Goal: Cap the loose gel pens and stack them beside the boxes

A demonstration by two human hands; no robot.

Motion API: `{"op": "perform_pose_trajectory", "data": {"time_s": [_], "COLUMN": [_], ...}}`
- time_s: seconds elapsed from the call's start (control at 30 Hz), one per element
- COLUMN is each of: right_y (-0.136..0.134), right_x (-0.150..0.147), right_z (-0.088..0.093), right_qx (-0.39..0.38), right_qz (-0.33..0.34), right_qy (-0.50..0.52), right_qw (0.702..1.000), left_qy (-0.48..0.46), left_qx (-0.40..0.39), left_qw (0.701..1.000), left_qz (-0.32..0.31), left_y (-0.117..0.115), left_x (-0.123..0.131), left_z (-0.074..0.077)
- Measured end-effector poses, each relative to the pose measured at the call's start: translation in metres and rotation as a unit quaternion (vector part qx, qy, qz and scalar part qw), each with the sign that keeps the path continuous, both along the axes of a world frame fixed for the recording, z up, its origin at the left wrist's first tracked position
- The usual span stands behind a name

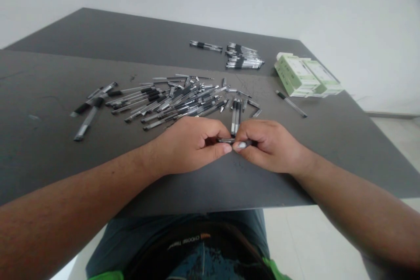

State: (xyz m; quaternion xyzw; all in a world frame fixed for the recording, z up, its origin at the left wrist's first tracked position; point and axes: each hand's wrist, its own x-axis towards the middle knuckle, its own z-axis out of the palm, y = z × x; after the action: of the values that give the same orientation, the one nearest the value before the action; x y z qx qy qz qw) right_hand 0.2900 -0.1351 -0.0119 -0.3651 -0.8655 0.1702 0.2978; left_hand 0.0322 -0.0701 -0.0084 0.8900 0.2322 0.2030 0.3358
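My left hand (197, 144) and my right hand (267, 144) meet above the near part of the table. Between their fingertips they pinch a pen (226, 140) lying crosswise, a dark grip showing by the right fingers. Most of it is hidden by the fingers. Just beyond the hands, a pair of clear pens (235, 116) with dark grips lies pointing away from me. To the left of these spreads a loose pile of pens and pen parts (177, 100), with several caps and short pieces around its right edge.
Bundled pens (243, 57) lie at the back, beside a smaller bundle (206, 46). Green and white boxes (297, 76) stand at the right, with a single pen (291, 104) before them. More pens (88, 118) lie far left on the dark table (42, 148).
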Motion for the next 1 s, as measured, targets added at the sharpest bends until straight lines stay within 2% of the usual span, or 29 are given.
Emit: {"op": "perform_pose_trajectory", "data": {"time_s": [0.1,0.23,0.43,0.63,1.0], "right_y": [0.001,0.004,0.008,0.009,0.010], "right_x": [0.003,0.013,0.027,0.027,0.027], "right_z": [0.001,0.004,0.010,0.010,0.009], "right_qx": [-0.002,-0.006,0.023,0.058,0.057], "right_qz": [-0.008,-0.048,-0.137,-0.168,-0.160], "right_qy": [-0.007,-0.003,-0.004,-0.019,-0.033], "right_qw": [1.000,0.999,0.990,0.984,0.985], "left_qy": [-0.012,-0.034,-0.046,-0.100,-0.084], "left_qx": [0.029,0.062,0.040,0.001,0.028], "left_qw": [0.999,0.993,0.986,0.980,0.982], "left_qz": [0.024,0.096,0.157,0.172,0.164], "left_y": [0.000,0.003,0.005,0.009,0.003], "left_x": [0.000,-0.003,-0.006,-0.006,-0.007], "left_z": [0.000,0.002,0.001,-0.008,-0.003]}}
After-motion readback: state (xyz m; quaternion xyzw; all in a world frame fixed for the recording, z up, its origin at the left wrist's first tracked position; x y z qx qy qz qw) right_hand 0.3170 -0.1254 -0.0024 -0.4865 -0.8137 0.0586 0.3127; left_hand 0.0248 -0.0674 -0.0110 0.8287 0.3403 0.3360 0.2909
